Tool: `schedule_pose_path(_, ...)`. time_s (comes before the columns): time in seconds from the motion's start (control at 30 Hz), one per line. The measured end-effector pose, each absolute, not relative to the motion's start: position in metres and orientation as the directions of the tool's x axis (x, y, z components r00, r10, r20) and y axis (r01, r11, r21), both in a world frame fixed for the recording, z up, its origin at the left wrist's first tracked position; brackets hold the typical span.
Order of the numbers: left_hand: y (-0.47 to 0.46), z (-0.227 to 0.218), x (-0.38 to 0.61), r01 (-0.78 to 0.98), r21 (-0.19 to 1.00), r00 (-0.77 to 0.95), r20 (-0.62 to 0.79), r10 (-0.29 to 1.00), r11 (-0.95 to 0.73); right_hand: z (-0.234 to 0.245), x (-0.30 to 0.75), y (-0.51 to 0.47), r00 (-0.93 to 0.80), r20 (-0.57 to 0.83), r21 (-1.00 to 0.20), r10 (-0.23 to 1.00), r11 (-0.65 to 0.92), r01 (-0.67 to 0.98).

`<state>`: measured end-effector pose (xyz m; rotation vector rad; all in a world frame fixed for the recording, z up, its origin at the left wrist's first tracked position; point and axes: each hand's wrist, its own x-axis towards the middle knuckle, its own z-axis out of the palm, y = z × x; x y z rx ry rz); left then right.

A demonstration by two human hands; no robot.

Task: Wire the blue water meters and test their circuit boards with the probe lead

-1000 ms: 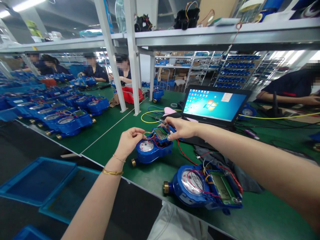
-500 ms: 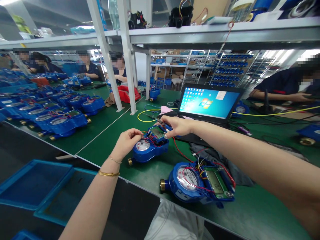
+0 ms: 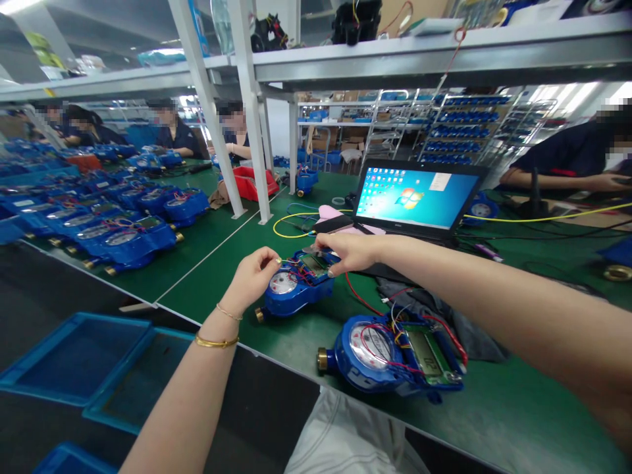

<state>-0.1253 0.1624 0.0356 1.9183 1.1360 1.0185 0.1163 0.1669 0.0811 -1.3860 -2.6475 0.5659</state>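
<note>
A blue water meter (image 3: 291, 289) with a round dial and an open circuit board lies on the green bench (image 3: 237, 263). My left hand (image 3: 253, 275) pinches the coloured wires at its left side, fingers closed. My right hand (image 3: 345, 252) rests on the far end of the meter's circuit board, fingers curled round a thin dark tool. A second, larger blue water meter (image 3: 395, 355) with red wires and an LCD lies nearer to me on the right, untouched.
An open laptop (image 3: 415, 201) stands behind the meters, with yellow cable (image 3: 296, 220) beside it. Rows of blue meters (image 3: 108, 224) fill the left bench. Blue trays (image 3: 79, 359) sit below left. White uprights (image 3: 257, 131) hold a shelf. Other people work at the back and right.
The view has shifted slightly. My right hand has lowered a little onto the meter's circuit board; my left hand stays pinched at the wires.
</note>
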Motion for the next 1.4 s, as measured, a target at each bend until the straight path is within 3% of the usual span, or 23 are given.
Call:
schedule_pose_path(0.17,0.159,0.038,-0.121,0.380,0.850,0.291,0.264,0.920,-0.364,0.073,0.123,0.157,-0.488,-0.039,-0.421,0.872,0.429,0.799)
schedule_pose_path(0.33,0.156,0.040,-0.119,0.323,0.897,0.290,0.208,0.934,-0.300,0.088,0.137,0.148,-0.226,0.010,-0.570,0.974,0.191,0.799)
schedule_pose_path(0.5,0.151,0.041,-0.117,0.235,0.935,0.336,0.178,0.925,-0.266,0.108,0.131,0.115,-0.180,-0.263,-0.792,0.948,-0.106,0.601)
schedule_pose_path(0.6,0.150,0.038,-0.117,0.220,0.931,0.313,0.216,0.925,-0.292,0.112,0.112,0.087,-0.189,-0.423,-0.848,0.886,-0.313,0.428)
schedule_pose_path(0.63,0.150,0.038,-0.116,0.226,0.925,0.296,0.232,0.927,-0.304,0.111,0.104,0.079,-0.201,-0.429,-0.836,0.881,-0.304,0.456)
schedule_pose_path(0.73,0.148,0.037,-0.117,0.272,0.902,0.237,0.275,0.932,-0.335,0.105,0.079,0.062,-0.224,-0.324,-0.690,0.919,-0.068,0.720)
schedule_pose_path(0.83,0.147,0.042,-0.119,0.360,0.861,0.205,0.303,0.931,-0.360,0.099,0.058,0.055,-0.217,-0.111,-0.319,0.970,0.172,0.932)
schedule_pose_path(0.93,0.145,0.051,-0.121,0.478,0.792,0.219,0.312,0.925,-0.380,0.096,0.044,0.057,-0.234,0.009,-0.061,0.972,0.234,0.970)
schedule_pose_path(1.2,0.142,0.078,-0.122,0.709,0.558,0.287,0.330,0.899,-0.431,0.097,0.025,0.067,-0.183,0.099,-0.039,0.978,0.188,0.981)
schedule_pose_path(1.4,0.147,0.079,-0.118,0.759,0.480,0.341,0.281,0.897,-0.439,0.095,0.023,0.069,-0.161,0.132,-0.022,0.978,0.165,0.986)
